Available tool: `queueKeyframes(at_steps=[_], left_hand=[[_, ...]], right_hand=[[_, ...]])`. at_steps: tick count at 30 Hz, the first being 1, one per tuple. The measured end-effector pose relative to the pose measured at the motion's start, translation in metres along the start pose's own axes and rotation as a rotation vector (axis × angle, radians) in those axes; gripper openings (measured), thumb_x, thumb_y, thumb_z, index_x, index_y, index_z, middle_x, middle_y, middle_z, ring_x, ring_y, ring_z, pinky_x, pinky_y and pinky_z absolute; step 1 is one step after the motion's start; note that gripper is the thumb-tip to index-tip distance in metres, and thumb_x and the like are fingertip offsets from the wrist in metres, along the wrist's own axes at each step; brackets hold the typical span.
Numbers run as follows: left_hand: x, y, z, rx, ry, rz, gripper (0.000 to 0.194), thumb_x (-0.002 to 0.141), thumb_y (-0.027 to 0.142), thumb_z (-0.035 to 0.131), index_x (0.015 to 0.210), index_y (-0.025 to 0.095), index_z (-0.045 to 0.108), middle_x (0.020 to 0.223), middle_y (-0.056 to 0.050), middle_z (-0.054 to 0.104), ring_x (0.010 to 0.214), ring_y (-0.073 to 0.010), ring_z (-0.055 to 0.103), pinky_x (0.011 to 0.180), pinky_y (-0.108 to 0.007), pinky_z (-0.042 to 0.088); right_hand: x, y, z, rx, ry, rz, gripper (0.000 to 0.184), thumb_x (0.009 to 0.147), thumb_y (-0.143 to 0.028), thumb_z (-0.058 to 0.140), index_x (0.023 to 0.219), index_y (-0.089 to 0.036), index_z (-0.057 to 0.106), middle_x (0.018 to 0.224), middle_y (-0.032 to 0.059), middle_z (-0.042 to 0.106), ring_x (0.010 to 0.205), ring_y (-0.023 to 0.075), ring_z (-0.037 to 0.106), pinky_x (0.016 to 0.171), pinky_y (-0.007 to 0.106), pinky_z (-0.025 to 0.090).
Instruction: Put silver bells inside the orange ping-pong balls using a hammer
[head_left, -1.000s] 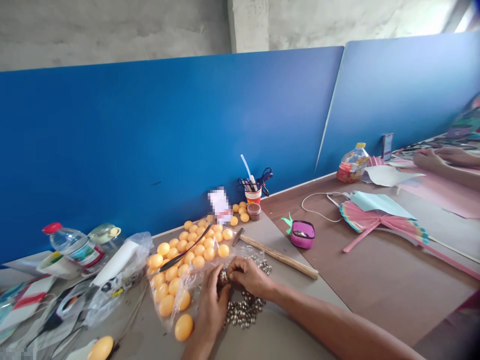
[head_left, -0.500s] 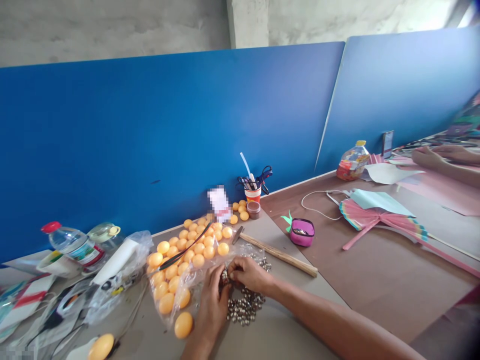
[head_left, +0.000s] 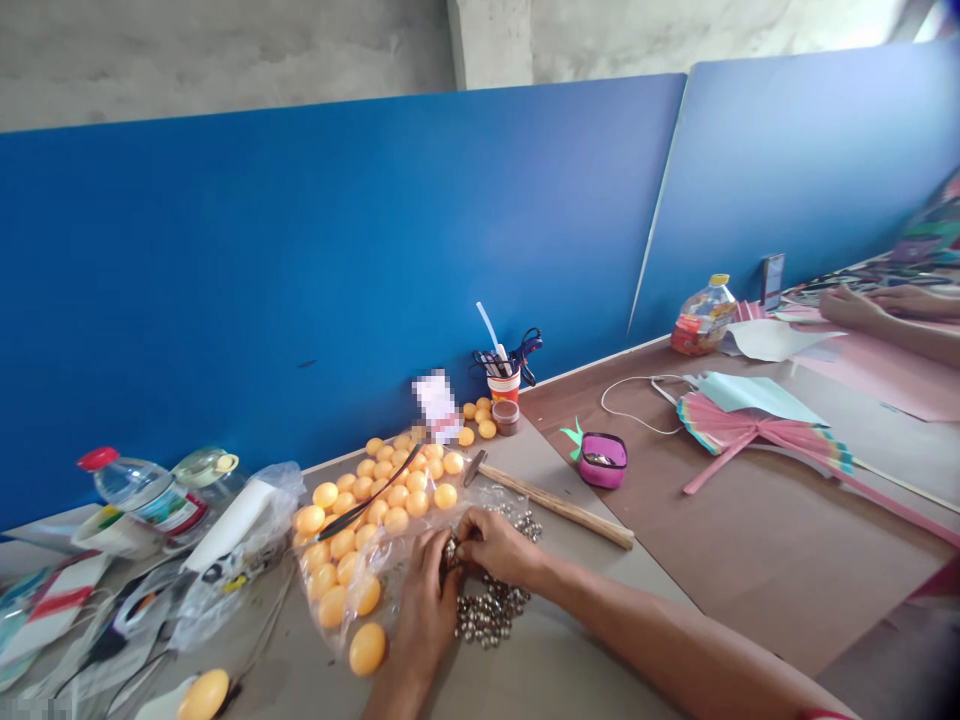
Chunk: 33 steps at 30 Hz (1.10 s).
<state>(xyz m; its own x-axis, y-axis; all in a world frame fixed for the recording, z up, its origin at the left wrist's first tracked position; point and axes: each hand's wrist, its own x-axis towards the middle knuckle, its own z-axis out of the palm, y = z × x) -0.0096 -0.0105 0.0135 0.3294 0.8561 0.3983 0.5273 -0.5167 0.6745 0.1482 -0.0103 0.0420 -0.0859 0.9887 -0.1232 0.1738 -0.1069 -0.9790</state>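
Small shiny metal beads (head_left: 491, 612) lie in a loose pile on the grey table, with more of them behind my right hand. My left hand (head_left: 429, 595) is closed at the left of the pile, its fingers curled round a few of these beads. Against it, my right hand (head_left: 491, 545) has its thumb and fingertips pinched together at the same beads; the exact grip is partly hidden. A clear plastic bag of orange balls (head_left: 394, 500) spreads just left of and behind my hands. One orange ball (head_left: 367, 649) sits by my left wrist.
A hammer (head_left: 559, 507) with a wooden handle lies behind my right hand. Further right are a purple pouch (head_left: 602, 461) and a pink paper fan (head_left: 750, 425). Bottles (head_left: 150, 495) and plastic bags crowd the left. A blue partition (head_left: 337, 260) closes the back. Another person's hands (head_left: 862, 305) show far right.
Both hands stay together at the same spot over the beads, with barely any finger movement visible. The whole view has shifted slightly.
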Motion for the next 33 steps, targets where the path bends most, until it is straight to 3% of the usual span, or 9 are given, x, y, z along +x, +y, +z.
queueKeyframes(at_steps=[8,15,25,29,33], left_hand=[[-0.001,-0.004,-0.003,0.046,0.007,0.021,0.037,0.082,0.015,0.048,0.118,0.015,0.058,0.118,-0.016,0.064,0.111,-0.0292,0.060,0.096,-0.050,0.049],[-0.001,0.001,-0.003,0.081,-0.039,-0.016,0.036,0.083,0.015,0.046,0.117,0.018,0.058,0.119,-0.014,0.063,0.115,-0.0274,0.058,0.100,-0.049,0.047],[-0.003,0.002,-0.002,0.049,-0.035,-0.020,0.036,0.083,0.017,0.046,0.117,0.018,0.060,0.119,-0.012,0.063,0.116,-0.0267,0.057,0.101,-0.047,0.046],[0.000,0.004,-0.003,-0.022,0.027,-0.117,0.037,0.080,0.020,0.051,0.116,0.018,0.059,0.118,-0.012,0.064,0.112,-0.0267,0.059,0.098,-0.045,0.049],[0.003,0.006,-0.006,-0.143,0.120,-0.238,0.039,0.078,0.025,0.056,0.116,0.018,0.058,0.117,-0.012,0.065,0.105,-0.0265,0.062,0.092,-0.044,0.051]], right_hand=[[-0.002,-0.002,0.003,0.108,-0.032,0.059,0.016,0.071,-0.005,0.050,0.067,-0.020,0.047,0.048,-0.0075,0.054,0.046,0.0108,0.053,0.050,0.021,0.040],[-0.004,-0.005,0.004,0.037,0.029,0.056,0.018,0.067,-0.002,0.050,0.065,-0.019,0.047,0.048,-0.0075,0.054,0.045,0.0097,0.053,0.045,0.018,0.038],[-0.005,-0.004,0.005,0.009,0.011,0.033,0.019,0.068,-0.002,0.050,0.063,-0.020,0.046,0.047,-0.0078,0.052,0.044,0.0086,0.050,0.045,0.018,0.037],[-0.002,-0.006,0.002,0.086,-0.012,-0.015,0.015,0.068,-0.006,0.052,0.064,-0.019,0.048,0.048,-0.0071,0.052,0.045,0.0086,0.048,0.046,0.019,0.035],[0.001,-0.009,-0.008,0.269,0.046,-0.166,0.008,0.070,-0.017,0.056,0.070,-0.019,0.048,0.053,-0.0074,0.050,0.048,0.0082,0.045,0.049,0.020,0.035]])
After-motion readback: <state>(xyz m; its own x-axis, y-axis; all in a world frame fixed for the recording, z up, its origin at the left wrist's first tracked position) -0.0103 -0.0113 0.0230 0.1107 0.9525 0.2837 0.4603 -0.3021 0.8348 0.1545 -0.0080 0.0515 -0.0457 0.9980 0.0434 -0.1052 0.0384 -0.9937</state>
